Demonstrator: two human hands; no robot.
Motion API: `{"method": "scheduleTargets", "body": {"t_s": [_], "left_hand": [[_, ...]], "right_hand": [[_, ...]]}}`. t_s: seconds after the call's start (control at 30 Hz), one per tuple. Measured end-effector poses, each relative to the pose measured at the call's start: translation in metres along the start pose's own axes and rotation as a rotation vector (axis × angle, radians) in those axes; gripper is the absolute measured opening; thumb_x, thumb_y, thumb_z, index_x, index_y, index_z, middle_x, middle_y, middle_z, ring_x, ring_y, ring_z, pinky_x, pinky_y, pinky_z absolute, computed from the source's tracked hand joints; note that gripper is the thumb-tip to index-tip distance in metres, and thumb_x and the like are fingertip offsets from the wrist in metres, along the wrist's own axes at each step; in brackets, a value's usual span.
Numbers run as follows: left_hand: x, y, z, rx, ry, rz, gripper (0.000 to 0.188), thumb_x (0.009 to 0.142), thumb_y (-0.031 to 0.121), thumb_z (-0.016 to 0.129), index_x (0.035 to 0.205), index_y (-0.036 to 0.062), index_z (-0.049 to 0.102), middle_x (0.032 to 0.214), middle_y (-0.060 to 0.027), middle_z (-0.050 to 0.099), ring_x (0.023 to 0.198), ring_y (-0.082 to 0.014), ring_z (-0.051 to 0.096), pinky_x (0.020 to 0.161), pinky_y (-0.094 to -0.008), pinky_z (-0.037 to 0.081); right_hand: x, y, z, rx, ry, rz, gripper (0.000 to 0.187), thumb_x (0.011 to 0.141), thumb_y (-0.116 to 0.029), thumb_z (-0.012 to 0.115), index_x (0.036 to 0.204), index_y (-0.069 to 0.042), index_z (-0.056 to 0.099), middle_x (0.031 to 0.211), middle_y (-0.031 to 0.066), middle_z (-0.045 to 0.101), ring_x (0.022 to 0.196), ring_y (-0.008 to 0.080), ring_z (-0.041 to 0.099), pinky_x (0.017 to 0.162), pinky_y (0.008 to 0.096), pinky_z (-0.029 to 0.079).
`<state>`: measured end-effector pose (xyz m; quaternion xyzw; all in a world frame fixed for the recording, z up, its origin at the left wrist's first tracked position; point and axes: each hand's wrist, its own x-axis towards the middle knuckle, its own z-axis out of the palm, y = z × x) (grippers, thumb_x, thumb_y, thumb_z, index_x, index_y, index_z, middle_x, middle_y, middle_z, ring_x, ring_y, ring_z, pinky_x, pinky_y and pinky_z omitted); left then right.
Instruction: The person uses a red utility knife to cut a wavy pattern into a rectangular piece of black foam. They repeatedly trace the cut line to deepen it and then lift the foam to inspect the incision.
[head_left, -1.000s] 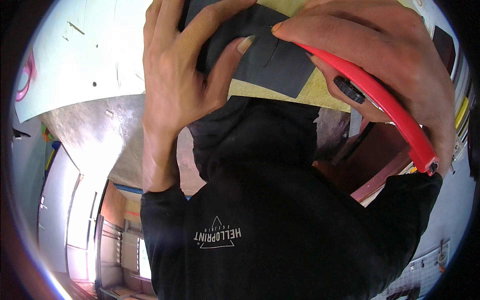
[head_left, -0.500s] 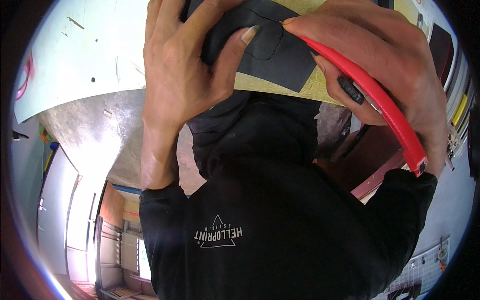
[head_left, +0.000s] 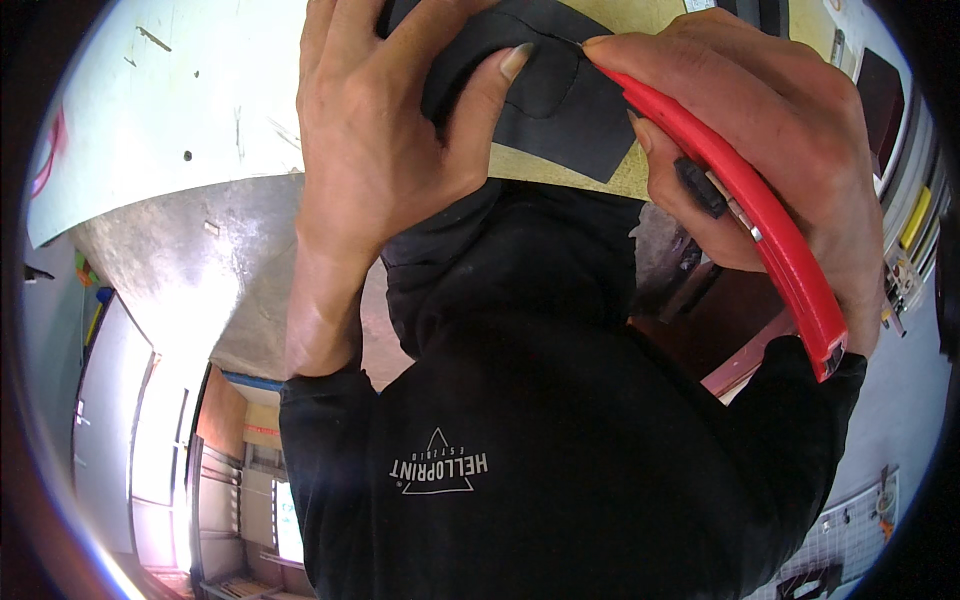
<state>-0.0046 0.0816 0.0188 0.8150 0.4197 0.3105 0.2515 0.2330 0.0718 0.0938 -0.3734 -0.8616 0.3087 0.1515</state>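
Note:
A thin matte black sheet (head_left: pixel 600 130) lies at the top of the view, with a curved line like a slit running across it. My left hand (head_left: pixel 375 130) rests on its left part, fingers spread, thumb tip laid on the sheet beside the line. In my right hand (head_left: pixel 770 120) is a red utility knife (head_left: pixel 720 160) with a black slider, its handle slanting back toward my wrist. The knife's front end is at the upper right end of the line; my fingers largely hide the blade. The far part of the sheet is out of view.
Beneath the sheet is a yellowish board (head_left: pixel 525 170), on a pale table (head_left: pixel 130 130) with scratches and dark specks. A pink loop-shaped item (head_left: pixel 48 150) sits at the table's far left. Long strip-like items (head_left: pixel 915 215) stand at the right. Below the table edge shows a grey floor (head_left: pixel 180 240).
My left hand and the sheet have shifted slightly right. The knife's front end has also gone a little right, while its rear end has swung down and left.

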Motion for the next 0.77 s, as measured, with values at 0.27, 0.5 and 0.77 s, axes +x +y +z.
{"method": "scheduleTargets", "body": {"t_s": [0.27, 0.5, 0.77], "left_hand": [[-0.004, 0.0, 0.001, 0.0, 0.004, -0.017, 0.04, 0.078, 0.006, 0.075, 0.118, 0.0032, 0.074, 0.128, -0.0247, 0.055, 0.126, -0.0442, 0.053, 0.114, -0.0558, 0.04], [-0.001, 0.006, -0.001, -0.04, -0.021, -0.053, 0.04, 0.081, 0.008, 0.076, 0.121, 0.0073, 0.075, 0.133, -0.0218, 0.057, 0.129, -0.041, 0.053, 0.113, -0.0517, 0.04], [-0.003, -0.002, 0.001, 0.083, -0.018, 0.039, 0.041, 0.085, 0.01, 0.077, 0.125, 0.0137, 0.075, 0.138, -0.0158, 0.06, 0.131, -0.034, 0.054, 0.111, -0.0441, 0.041]], "right_hand": [[-0.006, -0.005, 0.011, -0.015, 0.058, 0.083, 0.042, 0.083, -0.015, 0.083, 0.123, -0.006, 0.073, 0.103, 0.0163, 0.077, 0.089, 0.0305, 0.078, 0.079, 0.0332, 0.063], [-0.009, -0.009, 0.008, -0.035, 0.066, 0.137, 0.041, 0.084, -0.016, 0.083, 0.124, -0.007, 0.073, 0.102, 0.0162, 0.078, 0.088, 0.0302, 0.078, 0.078, 0.0326, 0.063], [-0.01, -0.007, -0.001, -0.02, 0.051, 0.232, 0.041, 0.085, -0.017, 0.083, 0.124, -0.008, 0.074, 0.102, 0.016, 0.078, 0.086, 0.0299, 0.078, 0.078, 0.032, 0.063]]}}
